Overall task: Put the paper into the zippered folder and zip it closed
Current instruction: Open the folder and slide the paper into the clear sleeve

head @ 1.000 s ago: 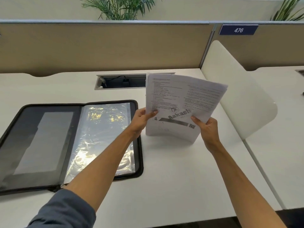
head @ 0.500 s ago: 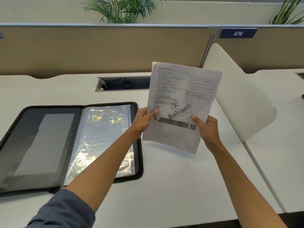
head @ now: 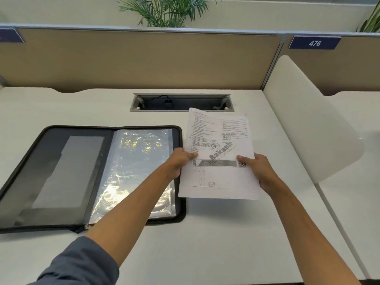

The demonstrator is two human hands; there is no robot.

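A printed paper (head: 218,140) with a grey logo hangs just above the white desk, right of the folder. My left hand (head: 181,161) pinches its left edge, thumb on top. My right hand (head: 261,171) pinches its right edge the same way. The black zippered folder (head: 61,177) lies open flat on the left of the desk. Shiny clear plastic sleeves (head: 133,171) fill its right half, and my left forearm crosses over their lower corner. The paper's lower left corner overlaps the folder's right rim.
A cable slot (head: 182,102) is cut into the desk behind the paper. A tan partition (head: 144,58) closes the back, and a white curved divider (head: 308,124) stands to the right. The desk's front edge runs near the bottom of the view.
The paper has tipped from nearly upright to flatter and lower, and it has shifted left toward the folder. Both hands kept their hold on its edges.
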